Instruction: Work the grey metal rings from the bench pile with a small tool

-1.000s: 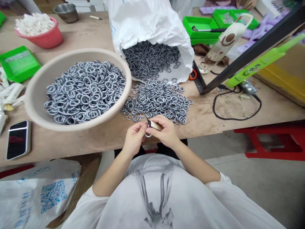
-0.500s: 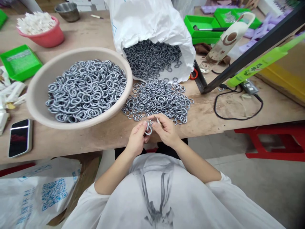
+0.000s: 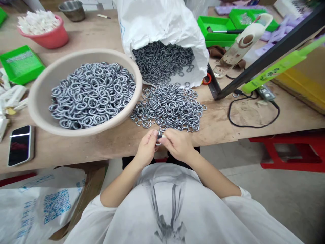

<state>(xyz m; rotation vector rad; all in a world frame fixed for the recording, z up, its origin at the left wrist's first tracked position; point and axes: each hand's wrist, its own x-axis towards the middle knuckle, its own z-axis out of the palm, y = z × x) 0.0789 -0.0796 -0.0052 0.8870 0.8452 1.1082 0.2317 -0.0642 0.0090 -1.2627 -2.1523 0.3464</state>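
Note:
At the table's front edge my left hand (image 3: 147,145) is closed, thumb and fingers pinching grey rings (image 3: 159,135). My right hand (image 3: 179,144) meets it from the right, fingers curled in at the rings. What the right fingers grip is mostly hidden. Just beyond the hands lies a loose pile of grey rings (image 3: 172,106) on the wooden table (image 3: 122,144). To the left stands a wide beige basin (image 3: 38,113) heaped with similar rings. Behind the pile a white sack (image 3: 162,23) lies on its side, its mouth towards me, with darker rings inside.
On the left are a phone (image 3: 20,145), a green tray (image 3: 22,64) and a red bowl (image 3: 54,37) of white pieces. On the right, a black metal bar (image 3: 254,64) slants over the table, near a cable (image 3: 230,117) and a bottle (image 3: 241,44). A red stool (image 3: 276,152) stands below.
My right hand has curled more tightly and come down against the rings in my left hand. The left hand has barely moved.

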